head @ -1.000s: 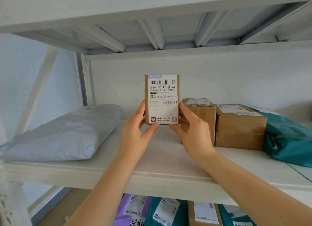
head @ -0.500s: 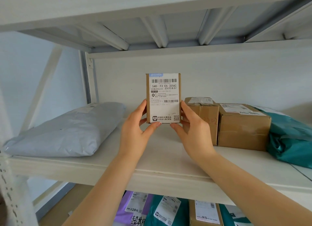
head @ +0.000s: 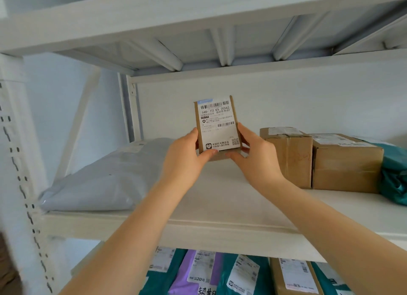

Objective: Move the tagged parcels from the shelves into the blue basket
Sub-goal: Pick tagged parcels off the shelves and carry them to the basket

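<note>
Both hands, left hand (head: 185,160) and right hand (head: 257,158), grip the small labelled carton (head: 217,127) above the shelf (head: 220,206), at 12 o'clock. Better keep it level and draw it out slowly toward the basket, unseen here.

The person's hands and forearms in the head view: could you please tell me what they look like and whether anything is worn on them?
Both arms are bare as far as the frame shows: no sleeves, gloves, watch, bracelets or rings are visible. The left hand and right hand have short, unpainted nails, where the fingertips show. Both forearms enter from the bottom edge of the picture, with no markings on them.
</note>
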